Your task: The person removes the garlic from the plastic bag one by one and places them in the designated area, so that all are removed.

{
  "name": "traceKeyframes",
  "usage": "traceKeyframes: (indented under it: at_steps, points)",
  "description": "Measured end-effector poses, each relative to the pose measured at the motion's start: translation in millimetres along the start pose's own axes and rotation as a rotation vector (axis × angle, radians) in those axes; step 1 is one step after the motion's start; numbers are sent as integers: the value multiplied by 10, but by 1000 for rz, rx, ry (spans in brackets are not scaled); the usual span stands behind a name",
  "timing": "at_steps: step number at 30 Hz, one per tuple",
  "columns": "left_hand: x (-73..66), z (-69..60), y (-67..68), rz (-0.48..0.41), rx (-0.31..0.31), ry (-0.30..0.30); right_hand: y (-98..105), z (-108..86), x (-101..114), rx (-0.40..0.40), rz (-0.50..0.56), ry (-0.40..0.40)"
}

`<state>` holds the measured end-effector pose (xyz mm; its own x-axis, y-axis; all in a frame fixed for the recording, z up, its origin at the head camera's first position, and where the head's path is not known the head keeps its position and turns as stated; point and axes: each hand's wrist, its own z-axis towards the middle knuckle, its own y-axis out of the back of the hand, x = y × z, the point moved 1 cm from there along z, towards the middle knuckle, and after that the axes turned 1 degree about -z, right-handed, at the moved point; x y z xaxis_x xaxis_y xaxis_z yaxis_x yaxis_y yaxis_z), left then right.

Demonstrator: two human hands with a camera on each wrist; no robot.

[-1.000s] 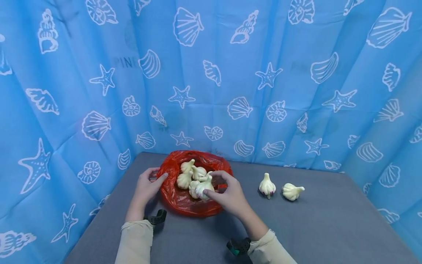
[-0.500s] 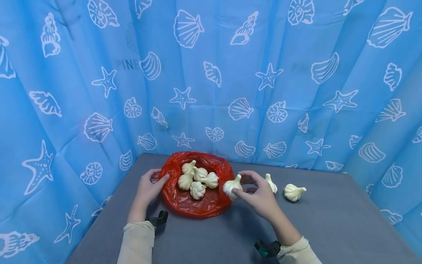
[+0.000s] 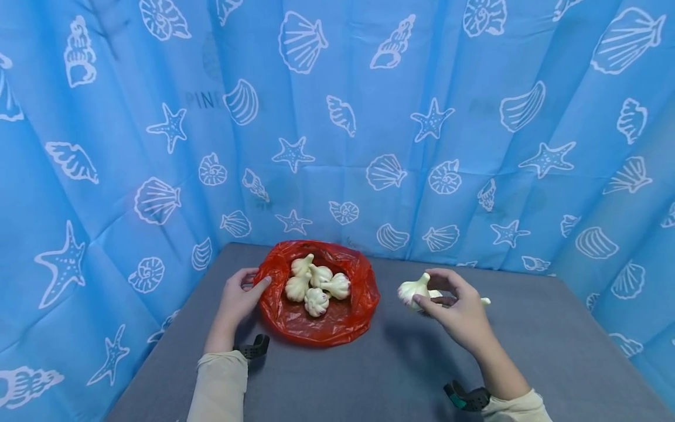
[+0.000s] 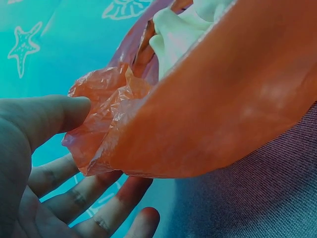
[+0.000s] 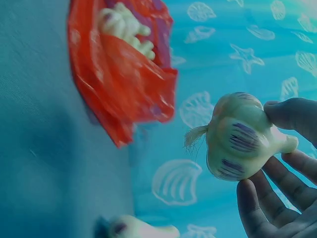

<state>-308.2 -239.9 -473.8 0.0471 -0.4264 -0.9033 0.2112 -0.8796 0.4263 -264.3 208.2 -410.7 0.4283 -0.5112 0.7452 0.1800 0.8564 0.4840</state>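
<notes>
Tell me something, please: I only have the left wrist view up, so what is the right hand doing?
Observer: The right hand is holding a garlic bulb with purple streaks.

Operator: My view shows only part of what's inside the red bag. How many bulbs can you count?

Observer: Five bulbs show inside it in the head view.

Operator: Any others, besides the held one?

Observer: Yes, parts of two more bulbs show past the right hand, mostly hidden behind it in the head view.

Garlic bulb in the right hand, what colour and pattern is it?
The garlic bulb is pale cream with purple streaks, clearest in the right wrist view.
</notes>
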Motion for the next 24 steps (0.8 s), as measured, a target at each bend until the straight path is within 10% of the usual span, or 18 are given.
traceKeyframes:
  at_steps: [24]
  points:
    - [-12, -18, 12, 2, -4, -1, 917, 65, -515, -239, -240, -136]
